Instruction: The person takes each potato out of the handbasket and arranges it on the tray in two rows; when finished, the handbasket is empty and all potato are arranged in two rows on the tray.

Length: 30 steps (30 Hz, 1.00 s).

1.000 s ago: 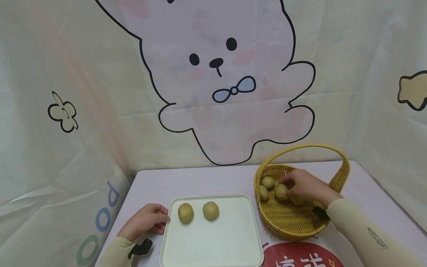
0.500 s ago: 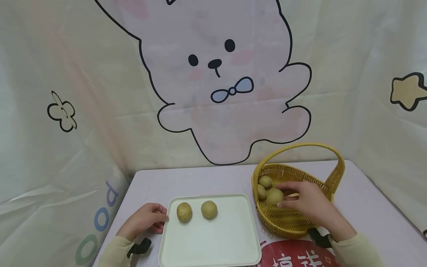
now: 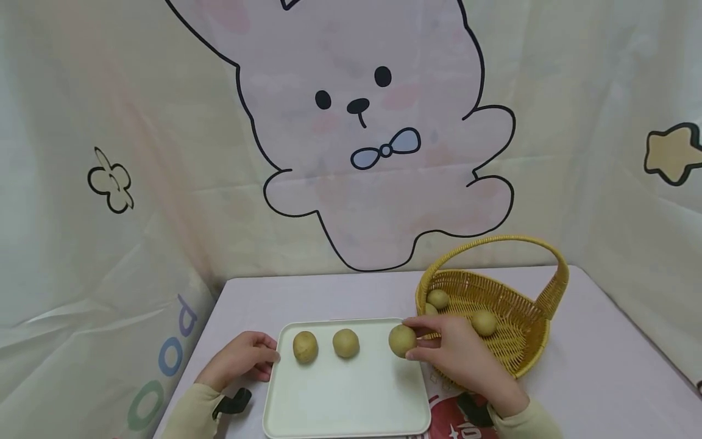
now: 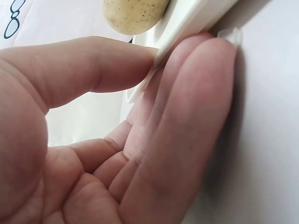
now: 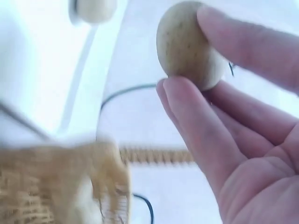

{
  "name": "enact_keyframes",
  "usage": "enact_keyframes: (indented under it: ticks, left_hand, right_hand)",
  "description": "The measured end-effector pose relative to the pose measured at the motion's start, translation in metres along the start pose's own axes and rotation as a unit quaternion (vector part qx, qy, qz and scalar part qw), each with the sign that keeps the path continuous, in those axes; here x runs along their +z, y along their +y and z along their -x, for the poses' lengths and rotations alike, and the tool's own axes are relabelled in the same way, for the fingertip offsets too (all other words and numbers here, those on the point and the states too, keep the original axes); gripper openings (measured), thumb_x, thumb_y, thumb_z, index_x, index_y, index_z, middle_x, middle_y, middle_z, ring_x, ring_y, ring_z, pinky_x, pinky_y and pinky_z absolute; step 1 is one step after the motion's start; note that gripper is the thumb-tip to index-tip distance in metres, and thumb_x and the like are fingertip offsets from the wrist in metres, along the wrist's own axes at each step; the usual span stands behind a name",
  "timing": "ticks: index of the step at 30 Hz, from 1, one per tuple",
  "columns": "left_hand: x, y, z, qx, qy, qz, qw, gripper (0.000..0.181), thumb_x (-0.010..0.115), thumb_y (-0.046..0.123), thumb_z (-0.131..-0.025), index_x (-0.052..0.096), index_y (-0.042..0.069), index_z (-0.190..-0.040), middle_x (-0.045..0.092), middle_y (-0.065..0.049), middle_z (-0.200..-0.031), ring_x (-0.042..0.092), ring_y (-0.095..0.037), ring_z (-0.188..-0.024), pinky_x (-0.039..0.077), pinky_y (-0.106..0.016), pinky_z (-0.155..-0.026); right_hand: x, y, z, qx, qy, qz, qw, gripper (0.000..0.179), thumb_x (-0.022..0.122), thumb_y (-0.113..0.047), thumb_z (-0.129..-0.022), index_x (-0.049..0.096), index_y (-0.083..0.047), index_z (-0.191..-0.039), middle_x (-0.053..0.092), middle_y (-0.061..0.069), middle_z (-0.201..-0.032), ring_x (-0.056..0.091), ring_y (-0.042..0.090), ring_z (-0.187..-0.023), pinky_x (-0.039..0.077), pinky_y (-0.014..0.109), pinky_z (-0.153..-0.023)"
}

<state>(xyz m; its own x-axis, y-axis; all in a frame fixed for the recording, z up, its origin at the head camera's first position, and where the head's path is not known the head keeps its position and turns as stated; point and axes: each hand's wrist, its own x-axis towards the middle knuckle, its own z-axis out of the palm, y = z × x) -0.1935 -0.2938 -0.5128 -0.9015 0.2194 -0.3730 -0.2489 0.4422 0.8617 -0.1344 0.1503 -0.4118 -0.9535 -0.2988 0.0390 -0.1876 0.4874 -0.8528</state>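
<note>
Between the thumb and fingers of my right hand [image 3: 457, 350] is a small round potato [image 3: 403, 341], held over the back right corner of the white tray [image 3: 345, 408]. The right wrist view shows the pinched potato [image 5: 189, 46] with its speckled skin. My left hand [image 3: 244, 360] grips the tray's left edge; in the left wrist view the thumb lies on the rim [image 4: 180, 35] and the fingers are curled beneath it. Two potatoes rest in the back part of the tray, a left one [image 3: 304, 347] and one beside it [image 3: 346, 344].
A yellow wicker basket [image 3: 526, 341] with a tall handle stands right of the tray. Inside are a potato near the middle [image 3: 484, 322] and others at its left side [image 3: 438, 299]. A red printed patch [image 3: 446, 421] lies at the front, and a cartoon curtain [image 3: 362, 195] hangs behind the table.
My right hand has lifted a potato out of the basket and carried it left over the tray. The left hand stays at the tray's edge.
</note>
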Motion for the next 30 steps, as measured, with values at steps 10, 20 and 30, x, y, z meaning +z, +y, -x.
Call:
enact_keyframes:
  ticks: [10,20,30]
  left_hand:
    - [0.000,0.002,0.001,-0.008,0.006,-0.007,0.9999,0.025,0.077,0.015,-0.095,0.067,-0.002,-0.110,0.068,-0.007,-0.079,0.067,-0.016,-0.068,0.063,-0.031,-0.064]
    - [0.000,-0.001,-0.002,-0.008,0.002,-0.006,1.0000,0.023,0.076,0.014,-0.095,0.067,-0.002,-0.109,0.067,-0.007,-0.077,0.066,-0.016,-0.066,0.063,-0.030,-0.063]
    - [0.000,0.002,-0.001,-0.006,0.000,-0.005,1.0000,0.025,0.076,0.015,-0.095,0.067,-0.002,-0.110,0.068,-0.007,-0.078,0.066,-0.016,-0.067,0.063,-0.030,-0.063]
  right_hand:
    - [0.049,0.003,-0.033,-0.003,0.022,0.031,0.9993,0.044,0.086,0.001,-0.085,0.074,-0.001,-0.127,0.077,0.011,-0.122,0.074,0.027,-0.114,0.066,0.034,-0.090]
    - [0.075,0.024,-0.044,0.012,0.062,0.086,0.9942,0.046,0.084,0.009,-0.083,0.072,0.002,-0.126,0.078,0.014,-0.120,0.074,0.025,-0.108,0.065,0.041,-0.091]
    - [0.083,0.032,-0.044,0.011,0.086,0.148,0.9853,0.046,0.081,0.006,-0.087,0.070,0.003,-0.131,0.073,0.020,-0.135,0.068,0.039,-0.130,0.054,0.057,-0.111]
